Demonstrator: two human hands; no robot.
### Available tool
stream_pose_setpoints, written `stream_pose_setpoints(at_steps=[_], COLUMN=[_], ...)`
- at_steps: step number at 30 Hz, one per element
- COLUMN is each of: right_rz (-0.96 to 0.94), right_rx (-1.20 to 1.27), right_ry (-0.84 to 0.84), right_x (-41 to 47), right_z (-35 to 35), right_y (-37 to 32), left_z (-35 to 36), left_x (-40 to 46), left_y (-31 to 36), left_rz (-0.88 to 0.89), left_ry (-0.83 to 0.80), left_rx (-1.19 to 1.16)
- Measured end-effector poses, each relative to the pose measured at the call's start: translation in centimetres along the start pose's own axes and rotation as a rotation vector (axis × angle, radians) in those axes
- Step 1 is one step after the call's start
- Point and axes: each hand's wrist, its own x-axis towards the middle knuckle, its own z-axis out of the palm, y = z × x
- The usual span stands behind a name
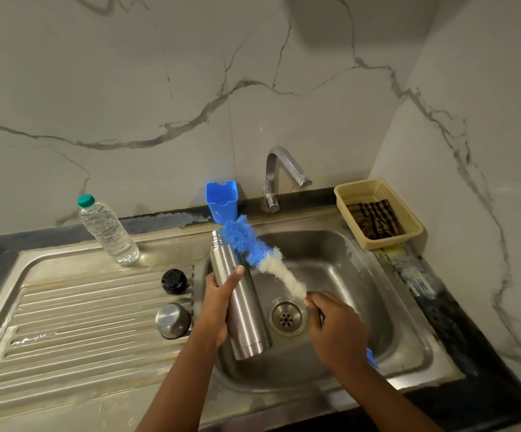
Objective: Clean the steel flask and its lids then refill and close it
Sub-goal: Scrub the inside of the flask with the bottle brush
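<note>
My left hand [218,307] grips the steel flask [243,310] around its middle and holds it tilted over the sink basin [362,307], its open mouth pointing up and away. My right hand [335,328] grips the handle of a bottle brush [259,251] with blue and white bristles. The blue bristle tip lies beside the flask's mouth, outside it. The brush's blue handle end shows below my right wrist. On the drainboard [81,307] left of the basin sit the black inner lid [174,280] and the steel cup lid [172,320], upside down.
A clear water bottle [108,232] with a green cap stands at the drainboard's back. A blue plastic holder [222,201] and the tap [284,176] are behind the basin. A yellow basket [377,213] holding a striped cloth sits at the right rear corner. The drain [286,318] is open.
</note>
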Motion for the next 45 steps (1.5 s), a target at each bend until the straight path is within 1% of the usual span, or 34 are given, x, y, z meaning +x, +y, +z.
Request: stream_pose_setpoints(at_steps=[2, 4, 10, 15, 18, 20, 22, 25, 30, 32, 36, 41, 45], right_rz=[0.052, 0.062, -0.061, 0.028, 0.047, 0.026, -0.025, -0.089, 0.003, -0.015, -0.086, 0.015, 0.028], right_rx=[-0.004, -0.012, 0.014, -0.014, -0.033, -0.017, -0.002, -0.029, -0.008, -0.018, -0.027, -0.044, -0.037], right_ry=[-0.032, -0.046, 0.0, -0.012, -0.001, 0.01, 0.026, 0.051, 0.049, 0.058, 0.055, -0.001, 0.002], right_x=[0.3, 0.3, -0.5, -0.3, -0.6, -0.9, -1.2, -1.4, -1.1, -1.3, -1.9, -1.7, -2.3], right_z=[0.2, 0.1, -0.7, 0.2, 0.4, 0.4, 0.2, -0.1, 0.5, 0.3, -0.3, 0.2, 0.0], right_y=[0.6, 0.8, 0.2, 0.7, 0.5, 0.2, -0.2, -0.6, 0.3, 0.4, 0.0, 0.4, 0.5], left_z=[0.0, -0.2, -0.9, -1.3, -1.4, -1.1, -0.7, -0.5, -0.7, -1.0, -1.2, -0.2, 0.1], left_x=[0.0, 0.2, 0.3, 0.1, 0.1, 0.3, 0.4, 0.3, 0.1, 0.1, 0.0, -0.5, -0.8], left_y=[0.0, -0.1, -0.1, 0.2, 0.4, 0.5, 0.5, 0.6, 0.4, 0.2, -0.1, -0.1, 0.1], left_rz=[0.004, -0.015, -0.002, -0.058, -0.065, -0.028, 0.012, 0.023, 0.036, 0.046, 0.069, 0.151, 0.149], left_ry=[-0.004, 0.005, -0.022, -0.073, -0.078, -0.064, -0.011, 0.026, -0.047, -0.074, -0.078, -0.053, -0.066], left_rx=[-0.003, -0.014, -0.036, -0.086, -0.084, -0.042, -0.003, -0.03, -0.06, -0.045, -0.072, -0.018, 0.029])
